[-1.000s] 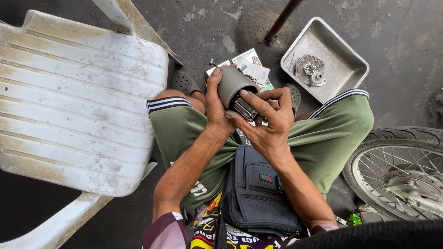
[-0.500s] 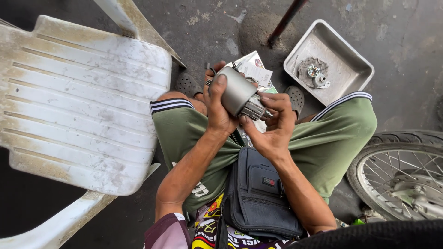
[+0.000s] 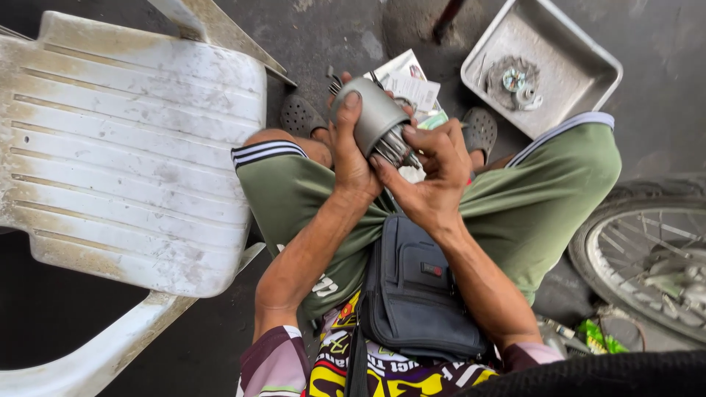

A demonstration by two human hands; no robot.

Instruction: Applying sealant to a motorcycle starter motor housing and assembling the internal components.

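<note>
left hand clamped round grey metal cylinder, held above lap for steadiness | right hand fingers pinching its ribbed inner part | metal tray on floor keeps gear parts together

The metal cylinder sits above the knees, between the left hand and right hand. Left of the cylinder stands a plastic chair; right and beyond it lies a metal tray holding a gear part; lower right, a wheel.
</note>
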